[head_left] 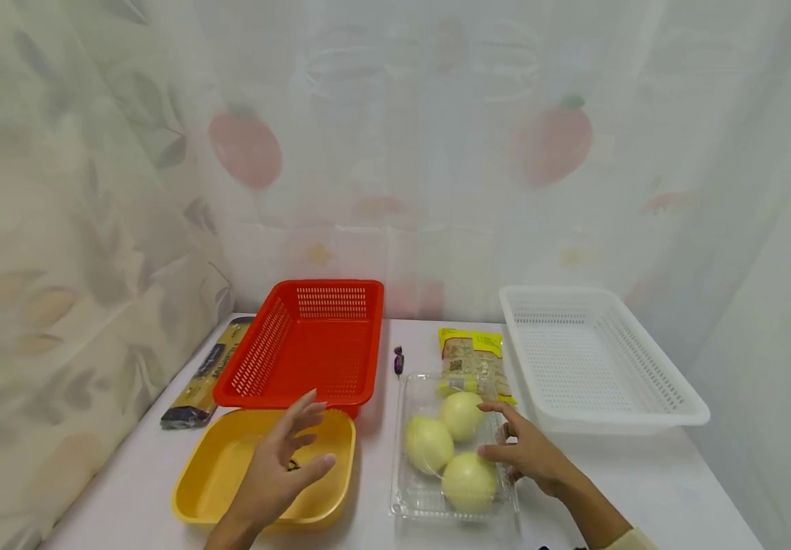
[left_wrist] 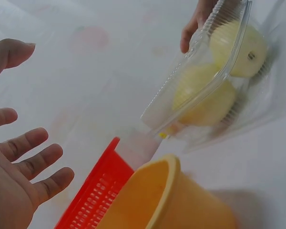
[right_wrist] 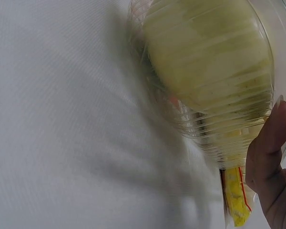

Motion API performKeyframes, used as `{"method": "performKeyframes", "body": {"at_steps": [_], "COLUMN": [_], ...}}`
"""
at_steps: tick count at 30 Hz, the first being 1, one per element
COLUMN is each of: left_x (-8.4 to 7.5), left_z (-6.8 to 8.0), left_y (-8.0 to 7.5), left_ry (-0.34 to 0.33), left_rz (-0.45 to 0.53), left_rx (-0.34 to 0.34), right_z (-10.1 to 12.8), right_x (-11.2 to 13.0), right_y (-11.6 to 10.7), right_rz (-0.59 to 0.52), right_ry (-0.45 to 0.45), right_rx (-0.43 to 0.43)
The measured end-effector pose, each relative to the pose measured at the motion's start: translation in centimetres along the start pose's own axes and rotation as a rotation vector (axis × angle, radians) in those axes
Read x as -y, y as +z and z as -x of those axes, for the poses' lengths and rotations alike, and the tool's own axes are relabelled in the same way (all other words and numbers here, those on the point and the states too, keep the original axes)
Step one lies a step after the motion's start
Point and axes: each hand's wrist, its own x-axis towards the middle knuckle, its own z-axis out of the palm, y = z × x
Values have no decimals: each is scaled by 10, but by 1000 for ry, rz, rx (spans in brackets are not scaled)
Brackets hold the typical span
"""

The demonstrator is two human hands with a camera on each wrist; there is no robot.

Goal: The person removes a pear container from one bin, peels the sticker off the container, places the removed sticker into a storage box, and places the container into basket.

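A clear plastic clamshell box holds three pale yellow-green round fruits. My right hand grips the box's right edge, its thumb and index finger reaching over the lid. In the right wrist view the thumb lies against the ribbed plastic, and the other fingers are mostly hidden. My left hand hovers above the yellow basin, fingers spread and holding nothing. The left wrist view shows that hand apart from the basin and the box. A small dark wrapped piece in the basin is partly hidden.
Behind the basin stands a red basket, with a spaghetti pack along its left. A purple-wrapped candy lies right of it. A yellow-topped bag lies behind the box, and a white basket stands at the right.
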Motion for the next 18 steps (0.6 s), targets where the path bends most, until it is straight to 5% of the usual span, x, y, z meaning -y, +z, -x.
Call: {"method": "performKeyframes", "body": {"at_steps": [8,18], "left_x": [5,8], "left_z": [-8,-10], "left_y": [21,44], "left_ry": [176,107], "left_rz": [90,120], "left_rx": [49,67], "right_z": [-2,0], "right_x": [1,1], "right_y": [1,3], "right_rz": [-13,-23], "right_ry": [-4,-5], "right_rx": [-11,-18]}}
